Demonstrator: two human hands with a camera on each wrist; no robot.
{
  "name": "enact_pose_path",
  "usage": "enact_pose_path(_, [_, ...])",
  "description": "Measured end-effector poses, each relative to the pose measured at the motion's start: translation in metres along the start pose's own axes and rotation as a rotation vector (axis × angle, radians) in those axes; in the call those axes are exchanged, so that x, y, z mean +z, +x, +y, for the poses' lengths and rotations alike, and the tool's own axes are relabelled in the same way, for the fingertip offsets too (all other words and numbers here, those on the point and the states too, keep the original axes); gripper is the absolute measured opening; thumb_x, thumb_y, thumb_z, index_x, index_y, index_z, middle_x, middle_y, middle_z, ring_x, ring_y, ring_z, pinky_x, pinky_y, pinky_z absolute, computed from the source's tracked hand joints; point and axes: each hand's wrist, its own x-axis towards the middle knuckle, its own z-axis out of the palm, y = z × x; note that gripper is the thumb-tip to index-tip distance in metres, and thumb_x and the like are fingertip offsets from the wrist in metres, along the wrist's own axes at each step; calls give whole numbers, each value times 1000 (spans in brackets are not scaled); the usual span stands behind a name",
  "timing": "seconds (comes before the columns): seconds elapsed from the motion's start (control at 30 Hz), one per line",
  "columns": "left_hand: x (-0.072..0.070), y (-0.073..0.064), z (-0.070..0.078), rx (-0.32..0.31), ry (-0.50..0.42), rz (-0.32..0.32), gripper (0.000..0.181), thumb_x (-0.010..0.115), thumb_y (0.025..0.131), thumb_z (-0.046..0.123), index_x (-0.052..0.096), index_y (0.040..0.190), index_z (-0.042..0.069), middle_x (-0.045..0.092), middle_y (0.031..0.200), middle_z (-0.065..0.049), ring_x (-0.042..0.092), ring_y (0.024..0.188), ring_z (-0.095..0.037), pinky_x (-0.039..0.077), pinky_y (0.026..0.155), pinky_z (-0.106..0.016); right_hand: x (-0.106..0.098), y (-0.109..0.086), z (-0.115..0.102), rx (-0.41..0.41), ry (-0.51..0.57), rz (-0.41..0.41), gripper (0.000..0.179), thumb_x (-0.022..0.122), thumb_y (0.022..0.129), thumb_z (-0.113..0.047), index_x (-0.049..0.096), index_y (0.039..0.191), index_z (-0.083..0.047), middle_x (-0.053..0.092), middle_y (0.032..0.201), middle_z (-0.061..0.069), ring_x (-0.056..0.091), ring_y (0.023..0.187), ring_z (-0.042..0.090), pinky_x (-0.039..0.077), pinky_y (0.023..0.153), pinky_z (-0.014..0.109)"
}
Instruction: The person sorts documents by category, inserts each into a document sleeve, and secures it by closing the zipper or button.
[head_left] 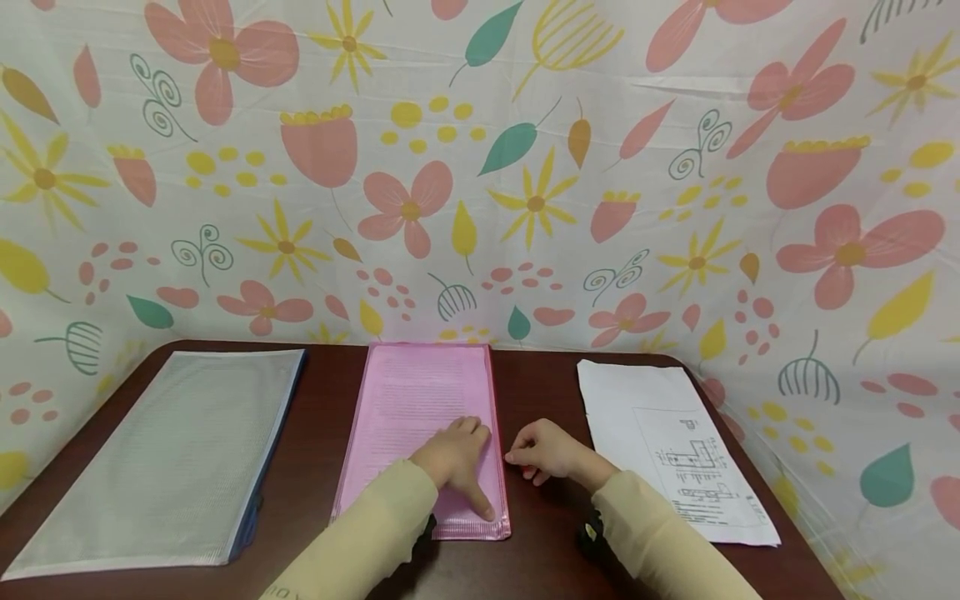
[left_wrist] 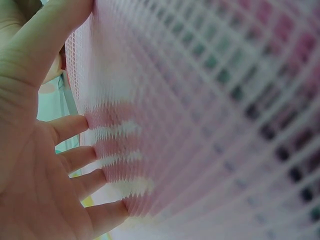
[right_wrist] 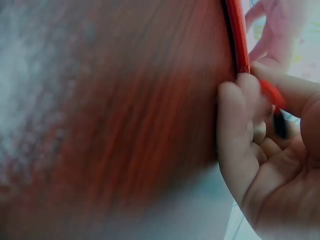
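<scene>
A pink mesh zipper pouch (head_left: 408, 396) lies flat in the middle of the table, with a sheet of printed text showing through it. My left hand (head_left: 456, 458) presses on its lower right part, fingers spread. In the left wrist view, the fingertips (left_wrist: 112, 217) touch the pouch's ribbed mesh surface. At the pouch's right edge, my right hand (head_left: 551, 452) pinches a red zipper pull (right_wrist: 271, 94) between thumb and fingers. The red zipper (right_wrist: 240, 37) runs along that edge, and a short black piece hangs by the pull in the right wrist view.
On the left of the dark brown table (head_left: 322, 392) lies a larger whitish mesh pouch (head_left: 165, 450) with a blue edge. Printed sheets (head_left: 630, 408) with a line drawing lie at the right. A floral curtain (head_left: 480, 125) hangs behind and beside the table.
</scene>
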Motion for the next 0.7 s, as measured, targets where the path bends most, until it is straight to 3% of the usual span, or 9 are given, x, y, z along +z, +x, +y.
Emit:
enact_pose_path(0.2, [0,0,0,1,-8,5,119,85,45,63,38,140,10,31,151,-13,28,140,-31,32,112,-46,3,-1,1,18,110,68,17,66,87,-11,66,87,7,67,70,9,65,59,15,58,56,36])
enact_pose_path(0.37, [0,0,1,3,-10,2,118,85,45,63,39,139,10,32,151,-13,28,140,-32,32,111,-48,6,-4,-2,3,122,126,18,67,86,-9,66,87,8,68,76,13,68,67,18,59,59,37])
enact_pose_path(0.7, [-3,-3,1,9,-21,6,116,86,46,62,40,139,10,33,149,-12,30,139,-31,33,111,-46,9,-3,-3,50,187,115,21,65,88,-12,66,90,9,70,76,17,67,62,16,59,59,37])
